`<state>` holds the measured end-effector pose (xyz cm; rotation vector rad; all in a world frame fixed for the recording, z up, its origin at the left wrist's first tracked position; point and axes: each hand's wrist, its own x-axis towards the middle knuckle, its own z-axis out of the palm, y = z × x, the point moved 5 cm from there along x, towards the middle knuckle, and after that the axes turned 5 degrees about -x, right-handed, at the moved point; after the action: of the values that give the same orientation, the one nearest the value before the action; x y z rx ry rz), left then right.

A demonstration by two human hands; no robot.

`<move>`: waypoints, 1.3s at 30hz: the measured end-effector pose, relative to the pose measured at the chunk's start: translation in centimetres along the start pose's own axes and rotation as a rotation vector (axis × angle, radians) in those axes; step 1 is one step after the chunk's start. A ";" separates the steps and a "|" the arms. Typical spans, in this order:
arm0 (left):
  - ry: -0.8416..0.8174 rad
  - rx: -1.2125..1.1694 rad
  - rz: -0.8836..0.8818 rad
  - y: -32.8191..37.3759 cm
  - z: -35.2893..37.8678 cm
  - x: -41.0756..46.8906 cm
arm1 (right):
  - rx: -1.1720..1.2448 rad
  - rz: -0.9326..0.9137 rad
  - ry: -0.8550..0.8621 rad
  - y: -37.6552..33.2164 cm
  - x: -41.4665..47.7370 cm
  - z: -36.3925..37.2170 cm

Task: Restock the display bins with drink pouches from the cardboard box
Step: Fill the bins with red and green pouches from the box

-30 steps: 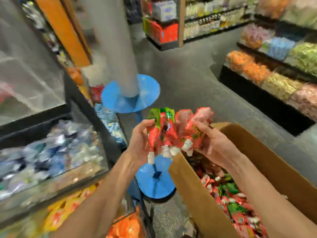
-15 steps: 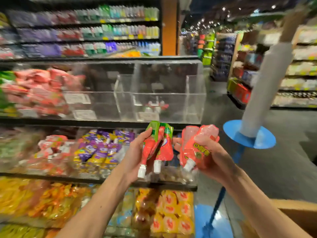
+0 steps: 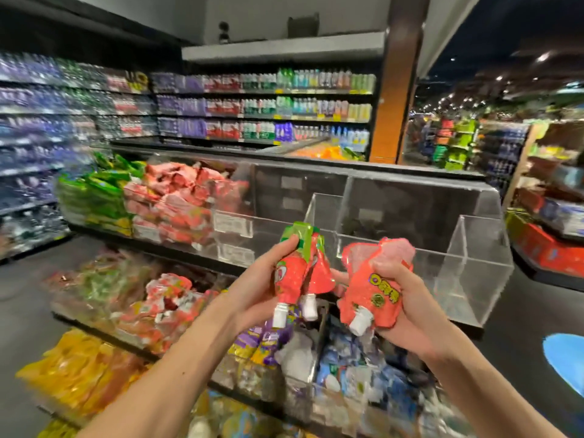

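Supermarket aisle, drink-lined shelves point(image 3: 259, 105) behind, clear acrylic bins point(image 3: 474, 270) ahead, left hand point(image 3: 259, 289) grasping green-topped pouches point(image 3: 292, 273), right hand point(image 3: 401, 308) clutching red pouches point(image 3: 366, 292)

Glossy, crinkled foil-like drink pouches point(image 3: 297, 273) with white plastic caps; clear, smooth, probably acrylic display bins point(image 3: 474, 248).

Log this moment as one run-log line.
left hand: grips two red-green pouches | right hand: grips pink pouches | spouts: down | position: before clear bin
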<state>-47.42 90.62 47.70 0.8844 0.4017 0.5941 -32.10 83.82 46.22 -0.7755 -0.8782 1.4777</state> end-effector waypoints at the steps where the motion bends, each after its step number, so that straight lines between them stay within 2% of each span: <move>1: 0.003 0.021 0.001 0.4 -0.2 0.7 | 0.023 0.003 -0.019 -0.3 0.9 0.0; 5: 0.047 0.081 0.031 2.5 -1.2 3.7 | 0.023 -0.008 -0.029 -1.8 4.5 0.4; 10: -0.034 0.197 0.047 4.7 -0.6 7.3 | 0.000 -0.078 -0.014 -4.2 6.9 0.4; 14: -0.172 0.294 0.030 5.2 1.1 10.4 | -0.080 -0.206 0.178 -6.4 6.5 -1.4; 18: -0.276 0.319 0.150 6.4 3.9 11.8 | -0.060 -0.302 0.250 -8.9 4.5 -2.7; 20: -0.256 0.342 0.227 7.4 4.6 12.3 | -0.058 -0.321 0.298 -10.4 3.4 -3.5; 23: -0.139 0.393 0.318 9.2 4.8 14.0 | -0.117 -0.347 0.372 -12.5 2.0 -4.9; 26: -0.023 0.437 0.325 10.4 5.0 16.4 | -0.149 -0.349 0.415 -13.9 1.2 -6.4; 29: 0.011 0.522 0.351 10.7 5.2 18.4 | -0.144 -0.346 0.426 -15.1 0.7 -8.2; 33: -0.028 0.793 0.316 9.1 6.4 22.0 | -0.130 -0.399 0.431 -17.1 0.4 -11.3; 37: -0.122 1.414 0.284 5.9 8.9 26.6 | -0.154 -0.391 0.358 -18.7 0.6 -13.7; 39: -0.195 1.628 0.272 3.5 10.2 28.6 | -0.187 -0.375 0.345 -19.4 0.6 -14.6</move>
<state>-20.88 104.38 54.00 2.5603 0.5674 0.3199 -9.96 86.20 55.89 -0.9140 -0.8481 0.9084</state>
